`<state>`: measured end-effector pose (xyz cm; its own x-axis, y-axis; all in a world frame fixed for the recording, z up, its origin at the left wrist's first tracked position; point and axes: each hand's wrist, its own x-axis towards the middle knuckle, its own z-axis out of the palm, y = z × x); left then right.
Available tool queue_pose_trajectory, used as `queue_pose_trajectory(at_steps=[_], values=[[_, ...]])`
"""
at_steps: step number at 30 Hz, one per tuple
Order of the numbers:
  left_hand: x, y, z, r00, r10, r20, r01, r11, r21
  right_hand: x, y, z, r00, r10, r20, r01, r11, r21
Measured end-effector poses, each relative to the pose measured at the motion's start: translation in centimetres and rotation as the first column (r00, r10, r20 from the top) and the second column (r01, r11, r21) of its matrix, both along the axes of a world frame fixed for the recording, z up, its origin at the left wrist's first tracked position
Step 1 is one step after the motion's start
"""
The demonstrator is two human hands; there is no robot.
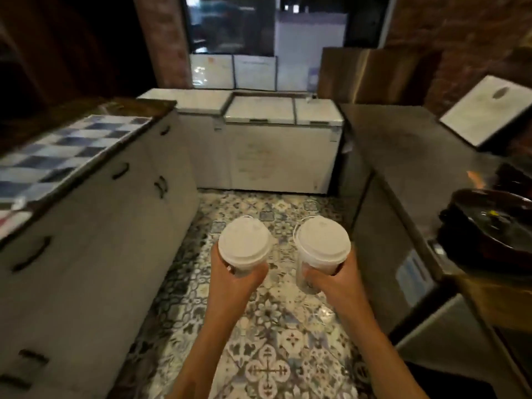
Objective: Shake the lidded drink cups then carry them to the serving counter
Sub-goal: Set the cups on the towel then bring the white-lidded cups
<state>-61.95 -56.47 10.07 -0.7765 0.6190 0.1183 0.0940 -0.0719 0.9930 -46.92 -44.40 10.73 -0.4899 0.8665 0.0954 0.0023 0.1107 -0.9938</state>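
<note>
Two clear drink cups with white dome lids are held side by side over the patterned floor. My left hand (pixel 239 276) grips the left cup (pixel 244 244) from below and behind, fingers wrapped round its body. My right hand (pixel 334 279) grips the right cup (pixel 322 244) the same way. Both cups stand roughly upright, lids towards the camera, a small gap between them. Most of each cup's body is hidden by its lid and my fingers.
White cabinets with a blue-and-white tiled top (pixel 66 151) run along the left. White chest freezers (pixel 259 139) close off the far end. A steel counter (pixel 408 151) with a dark pan (pixel 489 223) lines the right. The patterned tile aisle (pixel 259 355) runs between them.
</note>
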Motion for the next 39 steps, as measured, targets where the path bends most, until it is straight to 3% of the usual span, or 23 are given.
queue_pose_trajectory(at_steps=[7, 17, 21, 26, 33, 39], values=[[-11.6, -13.6, 1.3, 0.912, 0.41, -0.026, -0.409, 0.912, 0.028, -17.7, -8.9, 1.5, 0.918, 0.396, 0.006, -0.396, 0.918, 0.003], [-25.7, -27.0, 1.5, 0.572, 0.82, -0.036, -0.82, 0.571, -0.039, -41.5, -19.3, 0.4, 0.614, 0.789, 0.004, -0.789, 0.614, 0.026], [-31.8, -29.8, 2.5, 0.449, 0.893, -0.028, -0.893, 0.448, -0.046, -50.8, -22.7, 0.8, 0.486, 0.873, -0.035, -0.873, 0.487, 0.02], [-37.9, -32.1, 3.8, 0.359, 0.933, -0.027, -0.932, 0.357, -0.058, -59.4, -25.7, 2.3, 0.365, 0.928, -0.077, -0.929, 0.369, 0.039], [-45.4, -35.2, 3.6, 0.29, 0.957, 0.011, -0.956, 0.29, -0.046, -67.2, -28.5, 2.5, 0.321, 0.947, -0.018, -0.947, 0.32, -0.033], [-52.3, -39.4, 2.4, 0.241, 0.97, 0.037, -0.97, 0.242, -0.005, -74.5, -32.4, 1.6, 0.299, 0.952, 0.064, -0.954, 0.299, 0.002]])
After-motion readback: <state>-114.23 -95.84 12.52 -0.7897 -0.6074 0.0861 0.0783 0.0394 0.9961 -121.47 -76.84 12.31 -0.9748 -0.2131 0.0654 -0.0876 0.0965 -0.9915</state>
